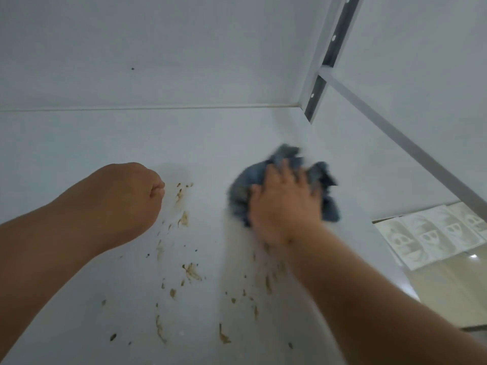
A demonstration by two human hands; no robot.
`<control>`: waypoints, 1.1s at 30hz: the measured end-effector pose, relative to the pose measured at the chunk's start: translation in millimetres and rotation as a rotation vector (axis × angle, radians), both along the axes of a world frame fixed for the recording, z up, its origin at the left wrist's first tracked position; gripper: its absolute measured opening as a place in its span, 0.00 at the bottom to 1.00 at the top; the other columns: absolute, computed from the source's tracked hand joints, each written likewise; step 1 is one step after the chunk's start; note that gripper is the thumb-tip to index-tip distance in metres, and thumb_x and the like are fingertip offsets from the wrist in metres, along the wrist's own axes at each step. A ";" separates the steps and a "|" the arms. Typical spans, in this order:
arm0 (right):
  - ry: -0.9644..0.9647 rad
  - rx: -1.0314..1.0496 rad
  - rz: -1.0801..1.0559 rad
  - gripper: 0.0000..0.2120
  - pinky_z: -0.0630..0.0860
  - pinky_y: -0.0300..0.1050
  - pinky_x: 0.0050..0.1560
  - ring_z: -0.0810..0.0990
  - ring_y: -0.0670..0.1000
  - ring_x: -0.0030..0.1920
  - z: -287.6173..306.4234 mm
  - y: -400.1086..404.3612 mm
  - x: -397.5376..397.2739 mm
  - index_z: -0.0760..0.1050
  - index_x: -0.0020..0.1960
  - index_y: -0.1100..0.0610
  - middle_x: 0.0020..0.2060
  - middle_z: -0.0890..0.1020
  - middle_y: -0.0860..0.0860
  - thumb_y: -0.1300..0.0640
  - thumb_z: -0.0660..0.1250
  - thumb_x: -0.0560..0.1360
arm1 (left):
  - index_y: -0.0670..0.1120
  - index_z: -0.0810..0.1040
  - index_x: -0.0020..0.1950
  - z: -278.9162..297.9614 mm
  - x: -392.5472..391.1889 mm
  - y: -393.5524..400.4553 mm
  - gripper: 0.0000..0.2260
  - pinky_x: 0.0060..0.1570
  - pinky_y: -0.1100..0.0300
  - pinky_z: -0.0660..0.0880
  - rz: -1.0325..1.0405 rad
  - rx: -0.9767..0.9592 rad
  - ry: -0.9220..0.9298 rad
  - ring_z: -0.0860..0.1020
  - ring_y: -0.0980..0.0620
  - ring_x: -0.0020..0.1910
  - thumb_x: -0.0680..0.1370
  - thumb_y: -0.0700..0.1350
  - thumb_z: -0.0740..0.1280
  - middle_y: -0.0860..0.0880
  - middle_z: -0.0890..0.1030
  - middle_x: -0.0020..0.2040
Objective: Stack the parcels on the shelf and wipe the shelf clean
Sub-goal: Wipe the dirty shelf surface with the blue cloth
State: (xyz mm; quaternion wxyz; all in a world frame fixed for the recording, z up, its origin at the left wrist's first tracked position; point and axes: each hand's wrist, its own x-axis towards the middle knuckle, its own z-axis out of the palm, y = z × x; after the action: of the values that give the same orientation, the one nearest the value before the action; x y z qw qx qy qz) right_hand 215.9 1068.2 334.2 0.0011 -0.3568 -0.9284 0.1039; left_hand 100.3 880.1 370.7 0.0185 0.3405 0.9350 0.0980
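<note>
White shelf (200, 143) carries brownish smears (184, 219) across its middle. Left hand (131, 196) rests on it as an empty fist, beside the smears. Right hand (284, 204) presses flat on a crumpled blue cloth (242, 188), which bulges beyond the fingers, blurred.

Crumpled blue cloth (283, 180), blurred, lies on white shelf (131, 143); brownish smears (191, 271), perhaps grime.

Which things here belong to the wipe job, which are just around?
Job:
- blue cloth under right hand
- white shelf
- brownish smears

Just around:
- left hand, fisted, empty as far as visible
- metal upright
- patterned sheets at right
</note>
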 end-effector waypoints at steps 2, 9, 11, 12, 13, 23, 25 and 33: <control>0.017 -0.025 0.199 0.30 0.36 0.63 0.76 0.35 0.57 0.79 -0.9 -37.7 -0.7 0.44 0.81 0.51 0.80 0.41 0.50 0.43 0.47 0.83 | 0.45 0.82 0.52 -0.7 0.8 0.1 0.14 0.55 0.56 0.71 0.002 -0.005 0.014 0.78 0.48 0.56 0.80 0.47 0.57 0.50 0.81 0.58; -0.017 0.021 0.254 0.28 0.40 0.59 0.77 0.42 0.49 0.80 5.5 30.0 27.2 0.48 0.80 0.43 0.80 0.47 0.42 0.39 0.45 0.82 | 0.47 0.81 0.56 5.4 8.6 3.9 0.14 0.59 0.55 0.69 0.012 -0.040 -0.001 0.76 0.47 0.60 0.80 0.47 0.57 0.50 0.79 0.61; -0.044 -0.001 0.068 0.28 0.44 0.61 0.77 0.44 0.51 0.80 5.4 61.2 43.8 0.49 0.80 0.44 0.80 0.47 0.44 0.40 0.46 0.82 | 0.47 0.80 0.58 6.2 12.8 3.1 0.15 0.59 0.56 0.69 0.003 -0.049 -0.003 0.76 0.48 0.60 0.80 0.48 0.56 0.50 0.79 0.61; -0.042 -0.018 -0.007 0.28 0.45 0.61 0.77 0.44 0.52 0.80 4.1 68.7 51.3 0.49 0.80 0.45 0.81 0.47 0.45 0.40 0.46 0.82 | 0.47 0.80 0.58 6.1 14.8 1.9 0.15 0.59 0.57 0.69 0.007 -0.048 -0.004 0.76 0.49 0.60 0.81 0.48 0.56 0.50 0.78 0.62; -0.039 -0.032 -0.066 0.29 0.45 0.61 0.78 0.44 0.53 0.80 1.7 70.4 56.1 0.49 0.80 0.46 0.81 0.47 0.46 0.40 0.46 0.82 | 0.47 0.79 0.59 5.9 16.8 -0.2 0.15 0.59 0.57 0.69 0.016 -0.044 -0.011 0.75 0.49 0.60 0.81 0.47 0.55 0.51 0.78 0.62; -0.022 -0.008 0.294 0.29 0.38 0.60 0.77 0.40 0.55 0.80 4.3 -24.1 -28.4 0.46 0.81 0.48 0.81 0.43 0.47 0.42 0.46 0.83 | 0.46 0.81 0.55 7.5 21.3 -40.1 0.15 0.53 0.58 0.70 0.062 -0.057 0.016 0.78 0.49 0.53 0.81 0.46 0.55 0.49 0.81 0.55; -0.014 0.017 0.477 0.28 0.37 0.58 0.77 0.40 0.54 0.80 4.9 -53.7 -35.5 0.47 0.81 0.48 0.81 0.44 0.46 0.42 0.46 0.83 | 0.45 0.81 0.54 7.2 21.3 -48.4 0.15 0.52 0.58 0.71 0.060 -0.062 0.013 0.79 0.48 0.52 0.81 0.46 0.56 0.47 0.82 0.54; -0.007 0.010 0.918 0.28 0.34 0.51 0.77 0.38 0.47 0.79 7.5 -96.1 55.6 0.50 0.80 0.42 0.79 0.47 0.40 0.38 0.48 0.82 | 0.47 0.80 0.56 11.2 28.3 -63.0 0.13 0.54 0.56 0.72 0.069 -0.031 -0.038 0.78 0.49 0.53 0.81 0.46 0.57 0.49 0.81 0.55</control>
State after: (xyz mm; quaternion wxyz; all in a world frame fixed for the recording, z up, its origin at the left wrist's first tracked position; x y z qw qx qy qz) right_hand 271.5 972.0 341.7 -0.0462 0.0911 -0.9909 0.0879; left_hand 128.7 817.1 382.0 0.0381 0.3056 0.9471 0.0905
